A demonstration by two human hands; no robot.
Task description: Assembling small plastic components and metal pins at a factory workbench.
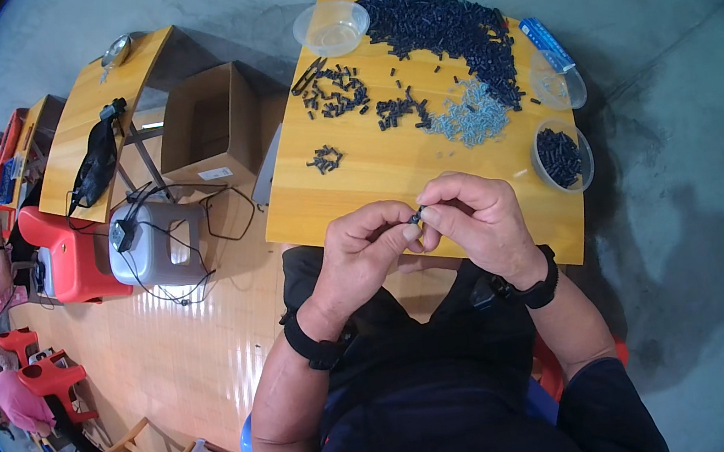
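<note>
Above the near edge of the yellow wooden table [303,199], my left hand [364,252] and my right hand [479,221] meet. Their thumbs and forefingers are closed in a pinch on one small dark piece [417,215], too small and covered to make out fully. A large heap of short black cylindrical pieces [445,29] covers the table's far right. Next to it lies a pile of small silvery screw-like parts [469,116]. Looser groups of black pieces [334,93] are spread at the left, with a small cluster [326,159] nearer to my left hand.
A clear round tub [333,30] stands at the far left corner. Another tub [589,159] with black pieces sits at the right edge, near a blue box [547,45]. Left of the table are a cardboard box [211,127], a grey stool [159,245] with cables, and other seated people.
</note>
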